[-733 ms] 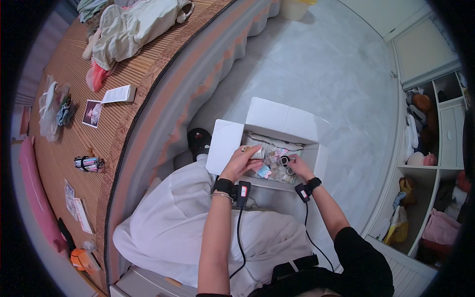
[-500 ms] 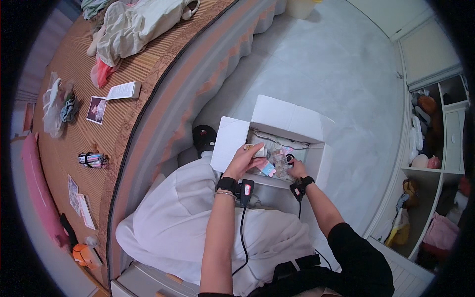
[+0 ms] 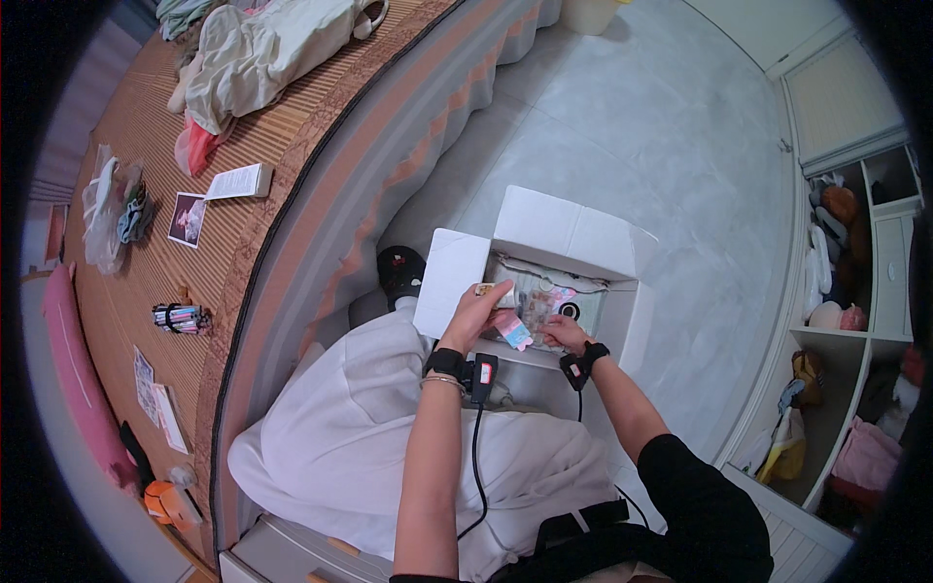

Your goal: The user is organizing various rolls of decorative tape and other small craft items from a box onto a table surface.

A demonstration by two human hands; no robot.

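My left hand (image 3: 472, 319) is closed around a small pale cylinder (image 3: 499, 293) over the open white box (image 3: 562, 225). A pink and blue card (image 3: 515, 332) shows just beside and below its fingers; whether the hand also holds it I cannot make out. My right hand (image 3: 567, 334) reaches into the box from the right, its fingers drawn together at some clear plastic packaging (image 3: 540, 311). What lies between those fingertips is too small to tell. A black ring-shaped item (image 3: 570, 311) lies just above the right hand.
The box stands on the grey floor (image 3: 622, 117), flaps folded out. To the left, a bed with a woven mat (image 3: 233, 209) carries a bundle of pens (image 3: 182, 318), a photo card (image 3: 188, 220), a plastic bag (image 3: 105, 209) and clothes (image 3: 262, 73). An open cabinet (image 3: 844, 340) stands right.
My right hand has moved left inside the box, away from the black ring-shaped item. The pink and blue card has shifted slightly left; my left hand stays nearly in place with the cylinder.
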